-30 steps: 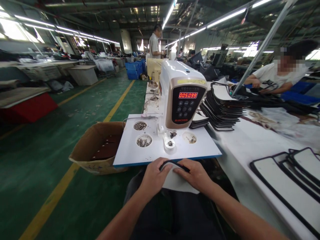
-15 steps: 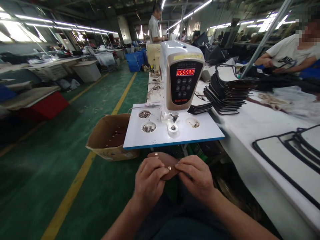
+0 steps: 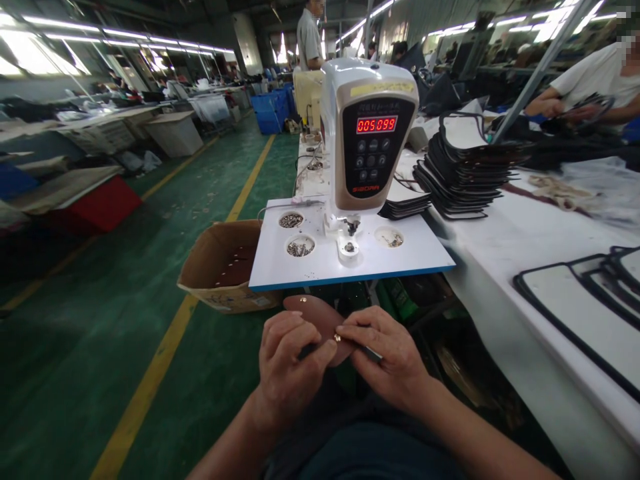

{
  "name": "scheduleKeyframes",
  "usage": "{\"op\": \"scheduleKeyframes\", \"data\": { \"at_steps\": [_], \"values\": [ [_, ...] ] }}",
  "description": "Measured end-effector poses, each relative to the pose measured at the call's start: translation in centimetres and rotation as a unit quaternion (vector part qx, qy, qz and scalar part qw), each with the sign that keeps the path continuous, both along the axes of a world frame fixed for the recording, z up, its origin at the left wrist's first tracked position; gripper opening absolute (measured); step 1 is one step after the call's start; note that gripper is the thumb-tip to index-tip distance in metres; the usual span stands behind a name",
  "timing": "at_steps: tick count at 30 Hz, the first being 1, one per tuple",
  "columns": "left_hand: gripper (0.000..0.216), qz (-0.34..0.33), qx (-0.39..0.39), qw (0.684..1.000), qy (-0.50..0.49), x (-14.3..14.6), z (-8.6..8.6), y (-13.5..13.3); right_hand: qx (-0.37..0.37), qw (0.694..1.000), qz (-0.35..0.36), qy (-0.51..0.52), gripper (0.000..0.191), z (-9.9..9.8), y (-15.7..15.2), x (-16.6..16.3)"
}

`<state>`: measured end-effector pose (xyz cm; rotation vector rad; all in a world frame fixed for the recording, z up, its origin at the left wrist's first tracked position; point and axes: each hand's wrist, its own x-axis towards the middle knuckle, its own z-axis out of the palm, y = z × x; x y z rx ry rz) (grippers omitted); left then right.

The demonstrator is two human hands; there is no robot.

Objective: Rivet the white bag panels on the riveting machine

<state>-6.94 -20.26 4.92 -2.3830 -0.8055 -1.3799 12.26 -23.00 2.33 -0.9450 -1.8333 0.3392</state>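
Centre front, both hands [image 3: 290, 367] [image 3: 387, 353] pinch a brown panel [image 3: 321, 315]; long axis slants far left.

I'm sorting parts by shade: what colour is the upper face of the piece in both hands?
Reddish brown; the piece shows best in the head view.

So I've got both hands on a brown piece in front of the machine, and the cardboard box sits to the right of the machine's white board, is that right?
Not quite: the cardboard box sits to the left of the machine's white board, as the head view shows. The left hand and right hand are both on the brown piece.
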Motion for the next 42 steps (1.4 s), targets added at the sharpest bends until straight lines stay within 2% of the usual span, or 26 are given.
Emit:
{"op": "scheduleKeyframes", "data": {
  "at_steps": [10,18,21,24,28,31,35,39,42],
  "values": [
    [0.023,-0.008,-0.02,1.0,0.002,-0.2,-0.4,0.2,0.002,1.0,0.014,-0.02,0.042,0.1,0.0,0.5],
    [0.022,-0.02,-0.065,0.998,-0.012,0.3,0.3,0.4,-0.021,0.999,0.006,0.038,0.028,0.2,-0.2,0.4],
    [0.023,-0.034,-0.124,0.992,0.012,0.3,0.5,0.6,-0.094,0.992,-0.012,0.081,0.015,0.7,-0.2,0.4],
    [0.03,-0.017,-0.218,0.975,0.026,0.1,0.6,0.8,-0.231,0.964,-0.034,0.124,0.011,1.1,-0.2,0.8],
    [0.031,0.052,-0.358,0.932,0.0,-0.4,1.1,0.8,-0.388,0.895,-0.006,0.218,0.028,1.0,0.2,1.3],
    [0.031,0.069,-0.446,0.891,-0.058,-0.9,1.2,0.9,-0.44,0.849,0.008,0.292,0.033,0.6,0.4,1.4],
    [0.033,0.055,-0.543,0.828,-0.127,-1.4,0.4,1.3,-0.444,0.805,0.01,0.392,0.032,0.0,0.8,1.3],
    [0.036,-0.006,-0.631,0.74,-0.231,-0.7,-0.4,2.0,-0.428,0.771,0.003,0.473,0.029,-0.6,1.3,1.1],
    [0.038,-0.05,-0.66,0.694,-0.281,0.2,-0.7,2.4,-0.42,0.75,-0.01,0.511,0.028,-1.1,1.6,0.9]
  ]
}}
